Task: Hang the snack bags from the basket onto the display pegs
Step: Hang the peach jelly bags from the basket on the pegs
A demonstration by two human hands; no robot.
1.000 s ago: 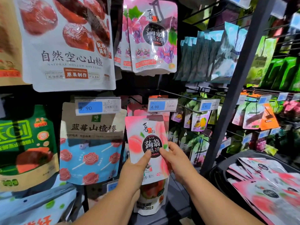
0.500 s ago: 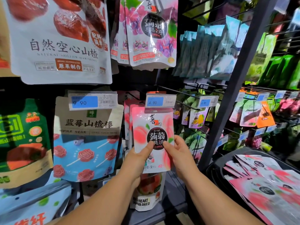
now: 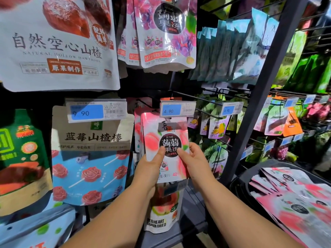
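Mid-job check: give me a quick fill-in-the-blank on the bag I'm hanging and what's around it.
The left hand and right hand hold one pink bag under the price tag reading ____.
The basket of spare bags sits at the lower ____.
The lower bag reads Red Heart ____ Dried.
Missing: 4.90; right; guava.

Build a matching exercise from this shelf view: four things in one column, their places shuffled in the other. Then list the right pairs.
Things
1. peach jelly bag
2. blueberry hawthorn bag
3. dried guava bag
4. basket

Places
A. lower right of the view, with more pink bags lying in it
B. hanging under the 9.90 price tag
C. gripped by the left hand and the right hand, just below the 4.90 price tag
D. hanging below both hands

Pairs: 1-C, 2-B, 3-D, 4-A
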